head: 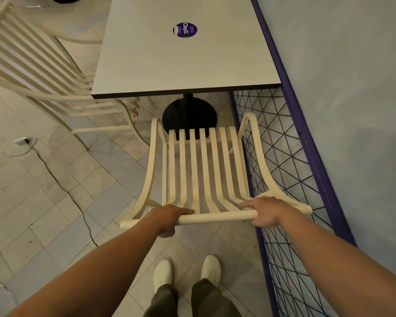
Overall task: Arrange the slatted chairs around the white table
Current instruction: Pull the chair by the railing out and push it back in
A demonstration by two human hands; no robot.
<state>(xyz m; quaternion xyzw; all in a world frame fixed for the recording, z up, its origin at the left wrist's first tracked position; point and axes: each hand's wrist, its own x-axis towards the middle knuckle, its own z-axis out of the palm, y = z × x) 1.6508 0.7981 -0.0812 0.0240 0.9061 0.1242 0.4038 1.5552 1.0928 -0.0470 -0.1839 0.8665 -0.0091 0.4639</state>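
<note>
A cream slatted chair [204, 170] stands right in front of me, its seat facing the near edge of the white table [169, 60]. My left hand [169, 219] grips the left part of the chair's top rail. My right hand [264, 211] grips the right part of the same rail. The seat front is just short of the table's black round base [189, 116]. A second cream slatted chair [34, 72] stands at the table's left side, its seat partly under the tabletop.
A purple-framed wire mesh fence [290, 179] runs close along the chair's right side, with a pale wall behind it. A black cable [62, 186] and a socket lie on the tiled floor at left. My feet stand just behind the chair.
</note>
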